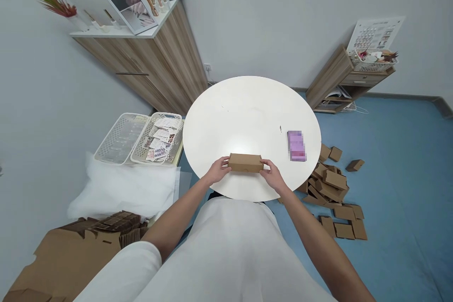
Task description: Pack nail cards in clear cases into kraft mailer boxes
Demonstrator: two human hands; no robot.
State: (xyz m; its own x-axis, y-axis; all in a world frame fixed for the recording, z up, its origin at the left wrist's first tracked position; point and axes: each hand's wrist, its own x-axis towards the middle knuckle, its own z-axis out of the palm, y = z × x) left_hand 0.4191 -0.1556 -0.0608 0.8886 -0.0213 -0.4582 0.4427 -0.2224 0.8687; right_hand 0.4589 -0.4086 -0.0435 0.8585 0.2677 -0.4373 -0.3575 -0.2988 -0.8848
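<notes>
A small brown cardboard box, closed and oblong, is at the near side of the round white table. My left hand grips its left end, fingers at the back corner and thumb towards the front. At the opposite end, my right hand holds it the same way, the thumb low and the fingers along the side. Whether the box rests on the tabletop or is slightly raised, I cannot tell. To the right on the table lies a purple, pixel-blurred phone-like rectangle.
Many brown boxes lie heaped on the blue floor to the right. Left of the table are a basket of cards, a basket of clear packs, white wrapping sheets and flat cardboard. Wooden cabinets stand behind.
</notes>
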